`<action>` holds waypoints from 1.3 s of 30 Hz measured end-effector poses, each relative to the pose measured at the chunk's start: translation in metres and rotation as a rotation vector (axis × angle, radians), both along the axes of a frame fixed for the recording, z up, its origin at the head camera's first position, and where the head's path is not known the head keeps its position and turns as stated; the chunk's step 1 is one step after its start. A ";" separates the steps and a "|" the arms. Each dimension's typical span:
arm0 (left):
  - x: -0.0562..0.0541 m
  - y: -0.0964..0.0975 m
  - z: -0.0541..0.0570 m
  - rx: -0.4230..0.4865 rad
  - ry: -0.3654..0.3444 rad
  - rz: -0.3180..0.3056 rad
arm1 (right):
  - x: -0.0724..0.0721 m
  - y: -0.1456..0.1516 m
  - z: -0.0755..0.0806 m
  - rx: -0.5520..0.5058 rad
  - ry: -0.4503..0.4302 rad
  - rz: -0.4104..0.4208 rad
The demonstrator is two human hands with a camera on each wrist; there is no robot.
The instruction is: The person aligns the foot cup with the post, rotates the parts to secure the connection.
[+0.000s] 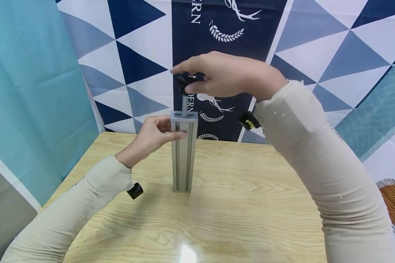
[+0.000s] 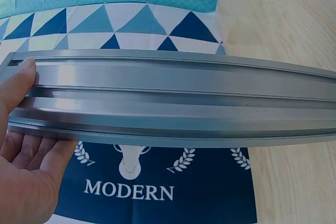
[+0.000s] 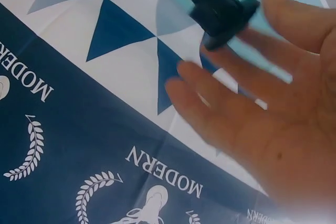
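A tall silver aluminium profile (image 1: 182,157) with lengthwise grooves stands upright on the table. A metal end plate (image 1: 184,119) with two screws caps it, and a thin metal rod (image 1: 185,105) rises from there to a black knob (image 1: 181,83). My left hand (image 1: 148,137) grips the profile just under the plate, thumb across the front face; the left wrist view shows its fingers (image 2: 55,156) along the opposite side. Over the knob hangs my right hand (image 1: 230,75). In the right wrist view its fingers (image 3: 205,90) are spread and loose around the blurred knob (image 3: 220,17), thumb at the edge.
The wood-grain table (image 1: 250,204) lies under the profile. Behind it hangs a cloth (image 1: 145,62) with blue and white triangles and a dark printed band. A teal curtain (image 1: 29,91) borders the left side. Small black devices (image 1: 135,190) are attached at both wrists.
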State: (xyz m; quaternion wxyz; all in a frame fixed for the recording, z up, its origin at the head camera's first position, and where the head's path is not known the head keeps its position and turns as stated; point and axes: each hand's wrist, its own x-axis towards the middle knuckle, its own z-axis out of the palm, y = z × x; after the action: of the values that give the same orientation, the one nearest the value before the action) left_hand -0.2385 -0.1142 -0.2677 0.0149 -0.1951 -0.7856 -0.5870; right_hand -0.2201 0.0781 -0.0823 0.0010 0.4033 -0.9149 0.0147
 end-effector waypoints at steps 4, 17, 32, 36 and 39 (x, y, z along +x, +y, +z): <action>0.000 -0.001 0.001 -0.002 -0.002 0.003 | -0.002 0.000 0.004 0.019 -0.024 0.054; -0.001 -0.001 -0.001 0.009 -0.001 -0.005 | -0.001 -0.008 -0.006 -0.081 0.110 -0.092; 0.000 -0.002 0.001 -0.013 0.002 0.000 | 0.002 -0.028 -0.019 -0.161 0.280 -0.387; -0.001 -0.002 0.000 -0.014 0.010 0.003 | 0.005 -0.025 -0.018 -0.148 0.271 -0.371; -0.001 -0.001 -0.001 -0.016 0.017 0.003 | 0.009 -0.020 -0.013 -0.115 0.216 -0.337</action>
State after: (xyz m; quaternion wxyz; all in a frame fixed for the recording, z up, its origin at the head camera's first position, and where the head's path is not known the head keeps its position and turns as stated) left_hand -0.2393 -0.1154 -0.2682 0.0209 -0.1993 -0.7903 -0.5790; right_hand -0.2116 0.0580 -0.0953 0.1243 0.2431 -0.9617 0.0231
